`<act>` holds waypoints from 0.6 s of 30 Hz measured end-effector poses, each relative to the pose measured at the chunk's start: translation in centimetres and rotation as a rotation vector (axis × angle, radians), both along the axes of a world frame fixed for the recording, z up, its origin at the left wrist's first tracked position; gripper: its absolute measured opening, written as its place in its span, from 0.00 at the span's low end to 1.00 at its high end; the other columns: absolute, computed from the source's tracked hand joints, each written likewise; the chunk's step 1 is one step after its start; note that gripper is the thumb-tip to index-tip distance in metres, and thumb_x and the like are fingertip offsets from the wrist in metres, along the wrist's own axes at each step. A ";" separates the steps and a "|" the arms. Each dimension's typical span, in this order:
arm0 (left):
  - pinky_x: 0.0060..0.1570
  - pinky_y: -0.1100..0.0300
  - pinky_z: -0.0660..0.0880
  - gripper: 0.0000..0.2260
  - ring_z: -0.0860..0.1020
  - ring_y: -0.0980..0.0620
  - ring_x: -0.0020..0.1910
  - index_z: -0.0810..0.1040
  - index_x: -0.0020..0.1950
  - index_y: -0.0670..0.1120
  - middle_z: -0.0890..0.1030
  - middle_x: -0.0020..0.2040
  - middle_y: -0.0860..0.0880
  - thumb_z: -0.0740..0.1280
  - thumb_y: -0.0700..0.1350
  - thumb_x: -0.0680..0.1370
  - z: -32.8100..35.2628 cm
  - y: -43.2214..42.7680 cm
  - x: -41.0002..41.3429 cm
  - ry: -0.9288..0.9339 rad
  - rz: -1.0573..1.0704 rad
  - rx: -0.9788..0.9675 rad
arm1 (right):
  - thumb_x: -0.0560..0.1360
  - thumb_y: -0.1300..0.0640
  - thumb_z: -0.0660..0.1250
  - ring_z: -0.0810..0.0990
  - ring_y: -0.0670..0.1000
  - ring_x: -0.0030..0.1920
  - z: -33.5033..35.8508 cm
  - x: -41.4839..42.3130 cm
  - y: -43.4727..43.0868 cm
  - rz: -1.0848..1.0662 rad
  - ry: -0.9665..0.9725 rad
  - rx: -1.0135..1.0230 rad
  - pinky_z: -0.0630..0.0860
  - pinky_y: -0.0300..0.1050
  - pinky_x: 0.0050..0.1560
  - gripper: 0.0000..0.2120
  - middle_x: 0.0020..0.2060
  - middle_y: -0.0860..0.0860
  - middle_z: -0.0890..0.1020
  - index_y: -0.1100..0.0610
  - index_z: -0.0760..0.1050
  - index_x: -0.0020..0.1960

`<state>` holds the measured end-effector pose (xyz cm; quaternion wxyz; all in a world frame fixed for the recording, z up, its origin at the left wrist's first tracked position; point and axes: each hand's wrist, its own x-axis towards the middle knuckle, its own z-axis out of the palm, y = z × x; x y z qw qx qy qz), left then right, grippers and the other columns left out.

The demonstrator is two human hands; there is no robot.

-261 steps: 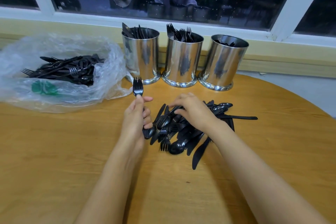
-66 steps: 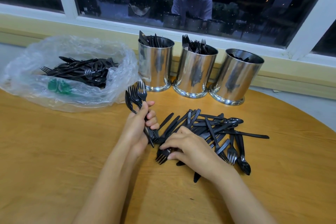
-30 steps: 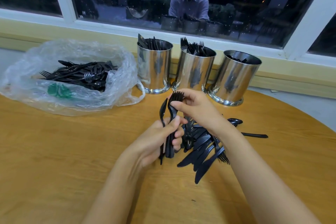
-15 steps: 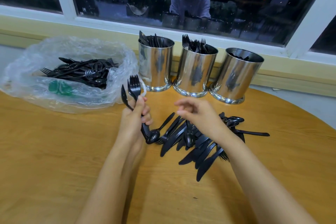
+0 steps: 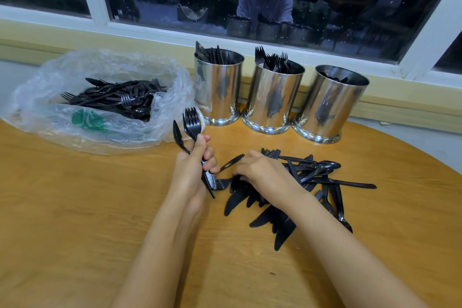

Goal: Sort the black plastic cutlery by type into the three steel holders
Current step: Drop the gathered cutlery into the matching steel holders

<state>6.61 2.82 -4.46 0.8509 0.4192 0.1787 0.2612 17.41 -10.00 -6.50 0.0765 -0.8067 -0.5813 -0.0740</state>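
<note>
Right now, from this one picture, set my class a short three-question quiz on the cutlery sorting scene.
1. True or false: the left hand grips black plastic forks, tines up.
2. Which shiny steel holder shows fork tines above its rim? A the left holder; B the middle holder; C the right holder.
3. Fill in: the right hand touches the loose pile of black plastic cutlery lying on the wooden ____.
Key: 1 true; 2 B; 3 table.

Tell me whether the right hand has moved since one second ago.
Yes. The right hand dropped away from the middle holder onto the cutlery pile.
</note>
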 end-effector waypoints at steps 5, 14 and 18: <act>0.25 0.67 0.65 0.09 0.63 0.59 0.23 0.72 0.48 0.44 0.66 0.29 0.53 0.58 0.47 0.84 0.0 0.3 0.1 -0.026 0.013 -0.057 | 0.77 0.57 0.68 0.72 0.49 0.49 1.4 0.2 -1.6 -0.075 -0.045 0.172 0.67 0.40 0.45 0.07 0.46 0.45 0.80 0.52 0.79 0.54; 0.26 0.66 0.66 0.09 0.64 0.59 0.25 0.74 0.52 0.43 0.67 0.29 0.53 0.58 0.47 0.83 -0.5 -0.9 0.4 0.023 -0.037 -0.056 | 0.81 0.60 0.61 0.74 0.44 0.37 2.6 -2.8 -3.0 -0.485 1.012 0.746 0.74 0.38 0.42 0.10 0.41 0.48 0.79 0.48 0.77 0.54; 0.29 0.64 0.65 0.11 0.64 0.57 0.27 0.74 0.52 0.43 0.67 0.31 0.52 0.59 0.49 0.83 -0.8 -2.3 0.7 0.060 -0.076 0.042 | 0.78 0.66 0.63 0.78 0.45 0.45 2.8 -4.6 -2.2 -0.359 1.419 0.886 0.76 0.37 0.46 0.14 0.44 0.50 0.80 0.53 0.80 0.58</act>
